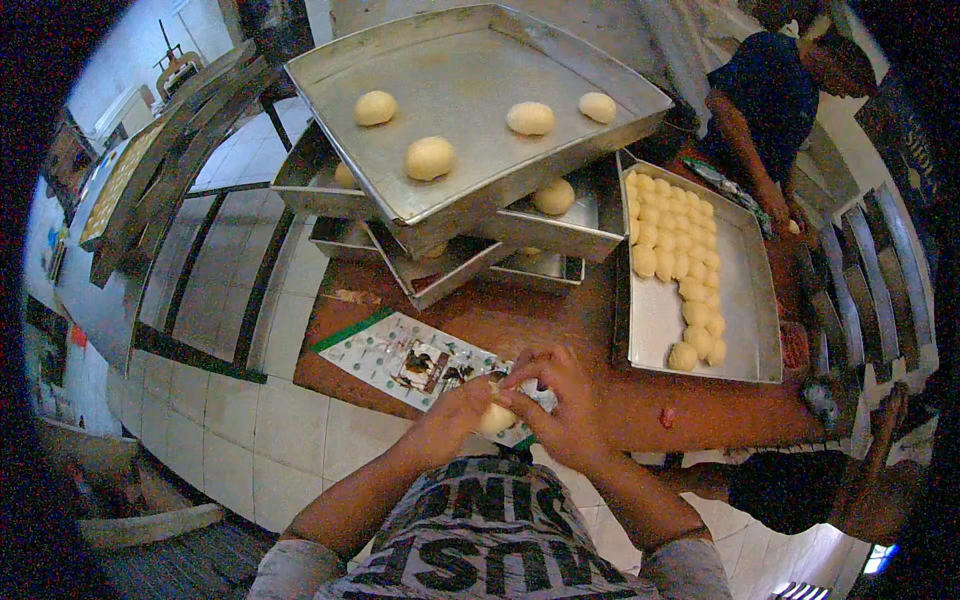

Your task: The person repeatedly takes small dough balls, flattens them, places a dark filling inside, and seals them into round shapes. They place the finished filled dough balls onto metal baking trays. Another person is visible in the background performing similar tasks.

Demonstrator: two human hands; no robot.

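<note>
A pale dough ball (496, 418) is held between my two hands, close in front of my body. My left hand (459, 414) wraps its left side, and the fingers of my right hand (559, 397) pinch at its top. Below the hands lies a printed plastic sheet (367, 347) with a green edge and dark smears, perhaps a filling. It rests on the brown tabletop (577, 322). The fingers partly cover the dough.
Crosswise stacked metal trays (480, 180) rise ahead, with several dough balls (430, 158) on the top one. At right stands a metal tray (750, 315) with rows of dough balls (675, 225). One person (772, 105) works beyond it; another (795, 487) is at lower right.
</note>
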